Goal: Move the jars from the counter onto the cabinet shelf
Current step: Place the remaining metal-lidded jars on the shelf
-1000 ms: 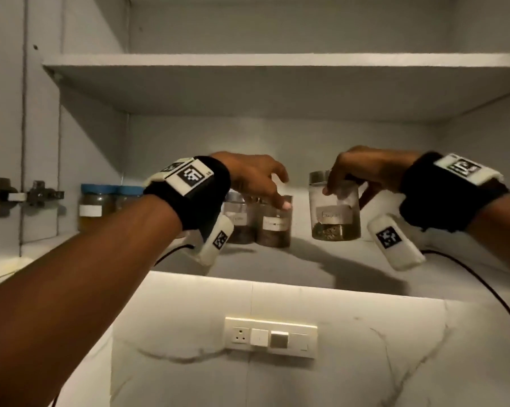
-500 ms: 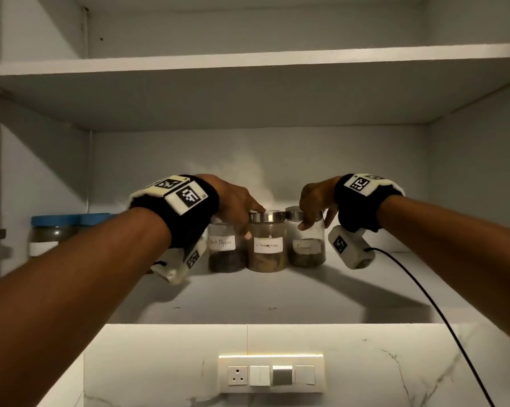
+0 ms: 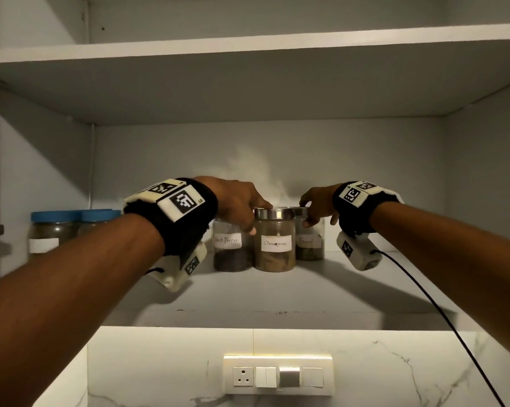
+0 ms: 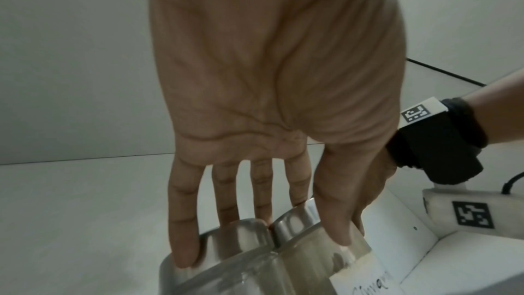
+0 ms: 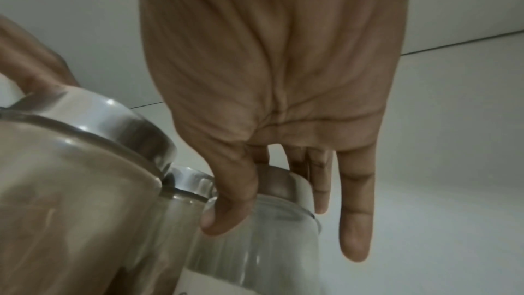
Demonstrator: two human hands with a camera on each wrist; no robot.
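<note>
**Third jar down on the shelf, both hands at the lids**

A second ago the right hand [image 3: 318,208] carried the fennel jar [image 3: 309,240] in the air, apart from the others; half a second ago it stood on the cabinet shelf [image 3: 277,292], and it stands there now, just right of the cinnamon jar [image 3: 274,240] and slightly behind it. The black pepper jar [image 3: 231,245] and the cinnamon jar have not moved. So three steel-lidded jars stand close in a row near the back of the shelf — by my reading this placement is done bar the letting go. Whether any jars remain on the bench cannot be told; it is out of view.

The right arm reaches in from the right, wrist raised, palm down over the fennel jar. Its grip is still clamped on the jar's top: the thumb curls against the glass just under the lid and the fingers [image 5: 320,190] wrap the far side, while the little finger hangs straight and free.

The left hand [image 3: 236,202] has stayed over the two left jars, palm down. Its grip is apart — the fingers [image 4: 181,230] lie straight across both lids, the thumb resting on the cinnamon jar's shoulder, steadying rather than holding.

Two blue-lidded jars [image 3: 71,227] stand well apart at the shelf's left end.
</note>
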